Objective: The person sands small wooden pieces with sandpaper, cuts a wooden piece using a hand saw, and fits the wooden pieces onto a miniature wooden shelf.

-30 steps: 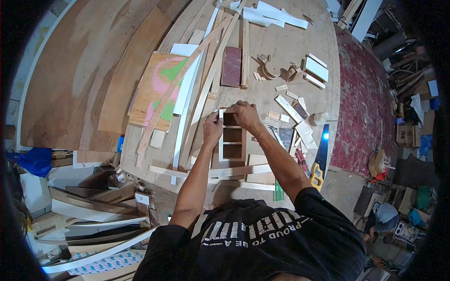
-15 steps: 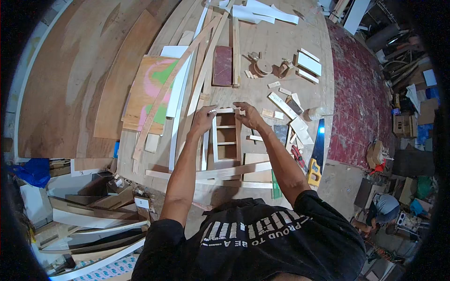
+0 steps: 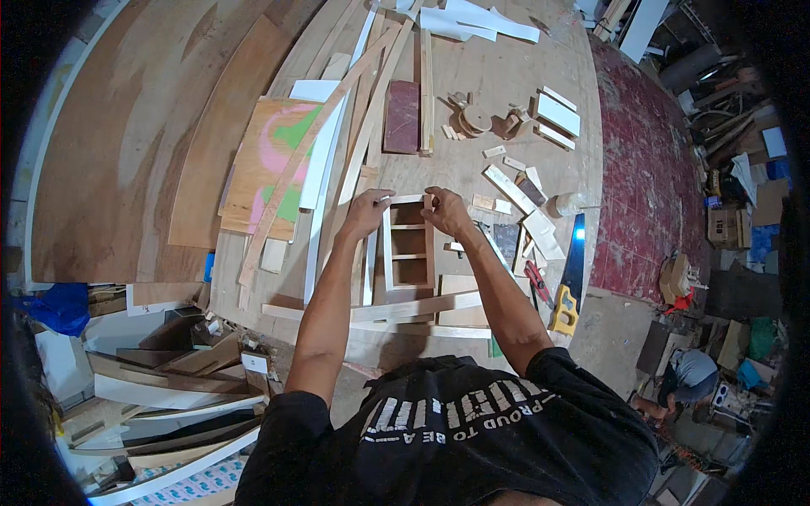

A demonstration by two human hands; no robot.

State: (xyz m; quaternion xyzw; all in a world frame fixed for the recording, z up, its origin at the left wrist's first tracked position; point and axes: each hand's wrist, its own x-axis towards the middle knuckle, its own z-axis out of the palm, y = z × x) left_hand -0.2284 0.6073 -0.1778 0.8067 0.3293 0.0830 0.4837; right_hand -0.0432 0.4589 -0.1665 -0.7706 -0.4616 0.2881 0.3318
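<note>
A small wooden frame (image 3: 430, 253) with crosspieces, like a little shelf, lies on the worktable in front of me. My left hand (image 3: 365, 212) pinches its far left corner. At the far right corner, the fingers of my right hand (image 3: 449, 211) are curled over the frame's edge. A pale end strip (image 3: 407, 200) spans between my two hands across the far end. Across the frame's near end lie long wooden strips (image 3: 405, 310), close to my forearms.
To the right are a handsaw (image 3: 570, 282) with a yellow handle, red-handled pliers (image 3: 538, 282) and wood offcuts (image 3: 540, 234). Long battens and a painted board (image 3: 268, 169) lie left. A dark red block (image 3: 402, 116) sits beyond the frame. Another person (image 3: 692, 377) crouches at lower right.
My right hand has lowered slightly, its fingers closing onto the frame's far right corner. My left hand stays nearly in place at the other corner.
</note>
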